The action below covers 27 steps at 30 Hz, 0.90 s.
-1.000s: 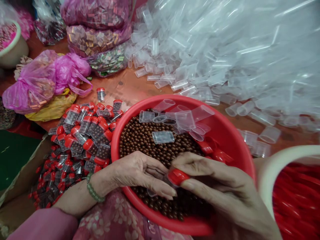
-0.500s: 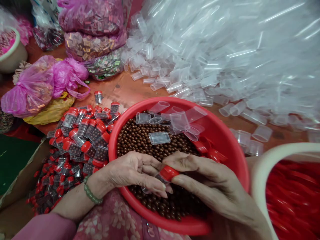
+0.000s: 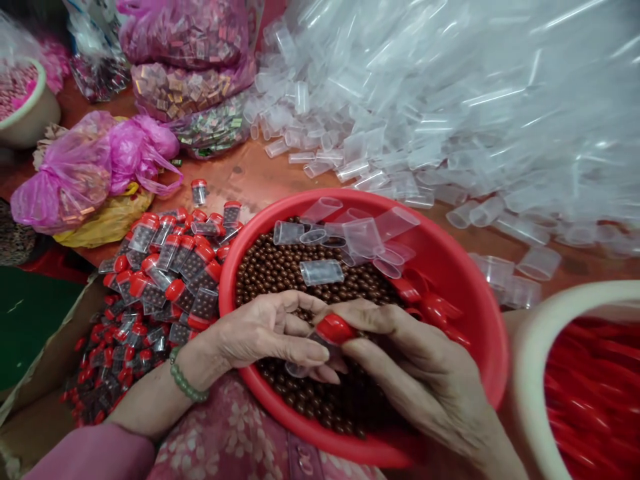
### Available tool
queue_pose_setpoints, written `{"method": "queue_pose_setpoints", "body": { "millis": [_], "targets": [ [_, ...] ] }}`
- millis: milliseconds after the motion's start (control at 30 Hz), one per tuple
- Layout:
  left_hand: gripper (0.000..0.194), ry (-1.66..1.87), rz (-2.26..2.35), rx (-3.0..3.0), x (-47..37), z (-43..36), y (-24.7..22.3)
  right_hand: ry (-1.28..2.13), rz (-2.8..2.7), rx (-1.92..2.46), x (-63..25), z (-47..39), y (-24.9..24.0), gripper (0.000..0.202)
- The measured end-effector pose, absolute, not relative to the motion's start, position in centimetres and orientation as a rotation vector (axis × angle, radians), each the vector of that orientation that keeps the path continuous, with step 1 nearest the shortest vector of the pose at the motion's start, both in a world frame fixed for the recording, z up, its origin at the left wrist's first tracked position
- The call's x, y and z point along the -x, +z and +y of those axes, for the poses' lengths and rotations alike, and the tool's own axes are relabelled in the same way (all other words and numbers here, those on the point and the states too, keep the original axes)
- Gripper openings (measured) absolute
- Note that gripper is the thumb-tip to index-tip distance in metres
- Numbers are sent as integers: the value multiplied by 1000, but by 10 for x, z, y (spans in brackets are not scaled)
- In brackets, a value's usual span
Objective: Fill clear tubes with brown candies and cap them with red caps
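Over the red basin [image 3: 493, 320], my left hand [image 3: 265, 331] is closed around a clear plastic tube [image 3: 298, 369], its thumb lying across the side. My right hand [image 3: 425, 360] pinches the red cap [image 3: 336, 329] at the tube's upper end between thumb and fingers. The cap sits at the tube's mouth; how far it is pressed on, I cannot tell, and my fingers hide most of the tube. Brown candy balls [image 3: 270, 267] fill much of the basin. Clear empty tubes [image 3: 321, 273] lie on top of them, and loose red caps [image 3: 433, 307] rest at the basin's right side.
Filled, red-capped tubes [image 3: 170, 267] are heaped left of the basin. Behind it spreads a large pile of clear tubes [image 3: 400, 127]. A cream tub [image 3: 530, 373] of red pieces stands at the right. Pink bags [image 3: 75, 173] lie at the back left.
The view has shifted slightly. Both hands stay together over the basin, with the tube and red cap still between them; the cap now shows a little more.
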<state>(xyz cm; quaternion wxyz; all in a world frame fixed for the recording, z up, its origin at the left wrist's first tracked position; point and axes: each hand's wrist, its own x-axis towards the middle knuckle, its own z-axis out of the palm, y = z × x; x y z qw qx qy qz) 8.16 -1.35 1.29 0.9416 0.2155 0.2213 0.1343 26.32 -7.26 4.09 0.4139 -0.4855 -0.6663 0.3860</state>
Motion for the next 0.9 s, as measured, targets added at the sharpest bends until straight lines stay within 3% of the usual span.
{"method": "queue_pose_setpoints", "body": {
  "millis": [133, 167, 300, 433, 567, 667, 900],
  "targets": [
    [63, 362, 428, -411, -81, -16, 11, 656, -1889, 1318, -258, -73, 38, 63],
    [63, 376, 426, -415, -81, -17, 11, 545, -1919, 1356, -255, -72, 37, 69],
    [65, 420, 451, -442, -80, -18, 10, 253, -2063, 1362, -248, -68, 37, 59],
    [65, 426, 479, -418, -80, -18, 10, 140, -2142, 1300, -245, -64, 39, 62],
    [58, 433, 480, -420, -81, -18, 12, -18, -2097, 1280, -242, -63, 36, 45],
    [57, 412, 491, -407, -81, -19, 13, -134, -2120, 1232, -243, -64, 32, 44],
    [58, 410, 560, -416, -81, -18, 13, -122, -2173, 1192, -250, -62, 28, 46]
  ]
}}
